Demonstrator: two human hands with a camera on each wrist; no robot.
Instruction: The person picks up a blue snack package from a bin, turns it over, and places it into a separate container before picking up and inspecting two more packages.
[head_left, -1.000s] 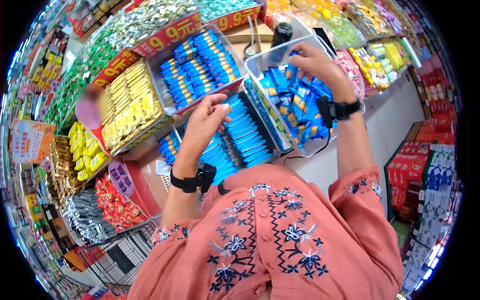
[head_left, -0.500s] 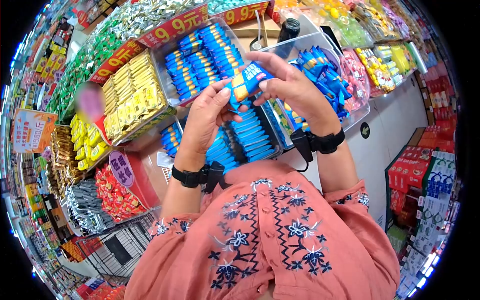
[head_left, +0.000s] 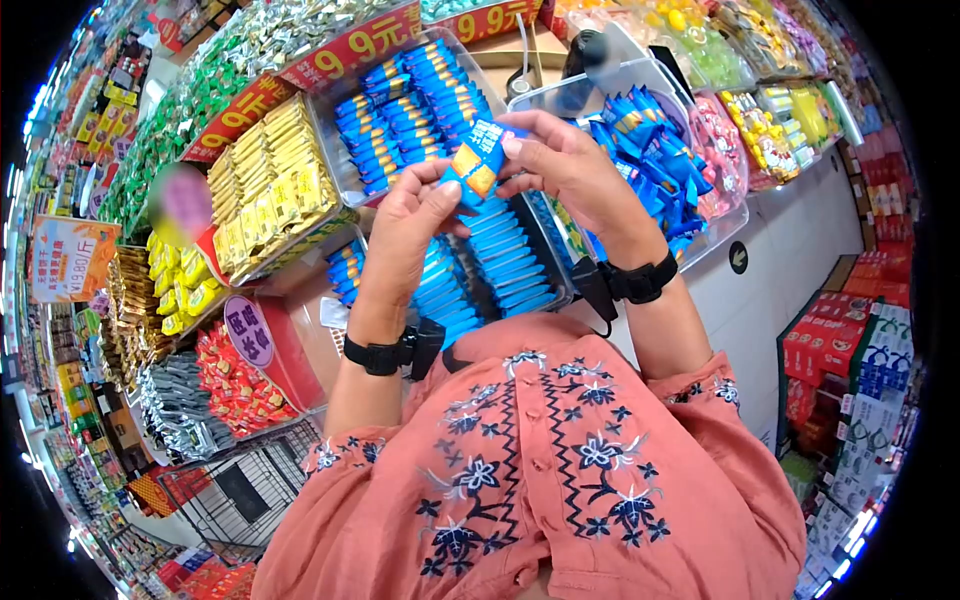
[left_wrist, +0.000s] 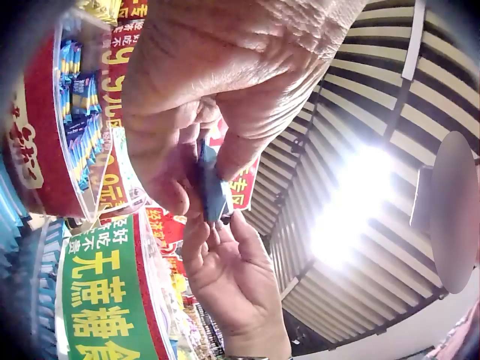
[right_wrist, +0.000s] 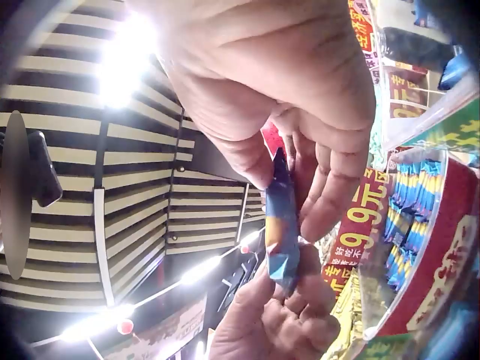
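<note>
A small blue biscuit packet (head_left: 478, 168) with a golden biscuit picture is held up between both hands in the head view. My left hand (head_left: 405, 232) pinches its lower end with thumb and fingers. At the upper end, my right hand (head_left: 580, 178) grips it between thumb and fingers. The left wrist view shows the packet (left_wrist: 215, 187) edge-on, with the other hand just beyond it. In the right wrist view the packet (right_wrist: 281, 232) stretches from one hand's fingertips to the other's. Light blue packets (head_left: 505, 265) stand in rows beneath the hands.
To the right is a clear bin (head_left: 712, 240) of loose blue packets. Beyond the hands, another bin holds rows of blue packets (head_left: 400, 120). Yellow packets (head_left: 275, 190) fill a bin at left, red sweets (head_left: 240, 375) below them. A wire cart (head_left: 240, 490) stands at lower left.
My right hand has come left from over the bin of loose packets, bringing one packet to my left hand. Over the last half second the held packet has tilted more upright between both hands.
</note>
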